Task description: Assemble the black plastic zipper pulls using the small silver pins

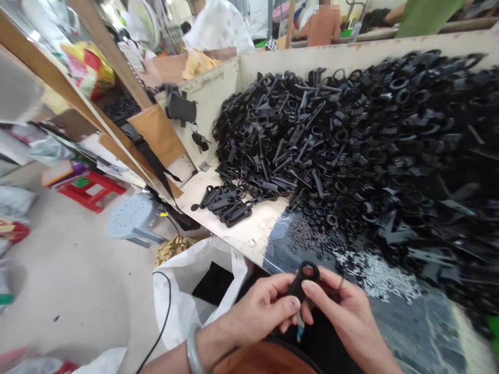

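Observation:
Between both hands is a black plastic part with a ring at its top (310, 267), held over my lap at the bench's front edge. My left hand (268, 306) pinches its lower body from the left, thumb on top. My right hand (339, 306) grips it near the ring, thumb pressed on its face. A small pointed thing with a blue tip (300, 330) sticks out below the fingers; what it is I cannot make out. Just beyond lie small silvery pins (384, 275) and tiny dark pieces (312, 234) on a dark sheet (413, 327).
A large heap of black plastic parts (351, 130) fills the bench. Several similar parts (230, 202) lie apart at its left. A white sack (175, 306) stands open below the edge. A blue-grey stool (132, 215) and red stool (93, 189) are on the floor. A person (322, 26) is at the back.

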`<state>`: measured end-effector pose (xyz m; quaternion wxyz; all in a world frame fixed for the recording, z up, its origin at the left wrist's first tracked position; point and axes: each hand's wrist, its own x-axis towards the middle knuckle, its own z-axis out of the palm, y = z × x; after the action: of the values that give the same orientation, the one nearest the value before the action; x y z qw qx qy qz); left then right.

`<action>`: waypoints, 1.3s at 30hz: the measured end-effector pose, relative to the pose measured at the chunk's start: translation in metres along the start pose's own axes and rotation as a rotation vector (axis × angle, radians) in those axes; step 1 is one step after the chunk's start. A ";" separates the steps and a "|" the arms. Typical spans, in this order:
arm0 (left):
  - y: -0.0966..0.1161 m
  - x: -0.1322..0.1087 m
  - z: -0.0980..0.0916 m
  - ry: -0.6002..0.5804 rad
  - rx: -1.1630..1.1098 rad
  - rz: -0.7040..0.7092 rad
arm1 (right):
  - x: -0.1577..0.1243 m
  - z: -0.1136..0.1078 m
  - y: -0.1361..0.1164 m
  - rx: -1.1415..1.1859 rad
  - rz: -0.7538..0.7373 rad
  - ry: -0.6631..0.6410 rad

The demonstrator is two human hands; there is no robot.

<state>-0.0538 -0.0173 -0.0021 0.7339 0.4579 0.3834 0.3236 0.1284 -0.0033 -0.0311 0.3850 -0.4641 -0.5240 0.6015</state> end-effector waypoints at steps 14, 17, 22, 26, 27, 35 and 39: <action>-0.007 0.044 -0.092 0.863 1.532 0.365 | 0.192 0.054 -0.060 -1.261 -0.350 -0.063; -0.013 0.056 -0.089 0.882 1.604 0.353 | 0.201 0.057 -0.051 -1.266 -0.367 -0.081; -0.007 0.069 -0.089 0.884 1.609 0.303 | 0.182 0.038 -0.056 -1.167 -0.421 0.000; -0.002 0.051 -0.096 0.812 1.503 0.457 | 0.124 -0.001 -0.057 -0.784 -0.525 0.287; -0.004 0.043 -0.100 0.711 1.471 0.541 | 0.103 -0.013 -0.054 -0.653 -0.524 0.390; -0.014 0.030 -0.118 0.330 1.603 0.592 | -0.029 -0.071 -0.006 0.043 -0.084 0.864; -0.009 0.050 -0.103 0.511 1.650 0.516 | -0.035 -0.055 0.000 0.023 -0.030 0.792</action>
<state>-0.1164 0.0639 -0.0530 -0.0309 0.8250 0.5305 0.1922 0.1907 -0.0220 -0.0268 0.5710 -0.6482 -0.3350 0.3762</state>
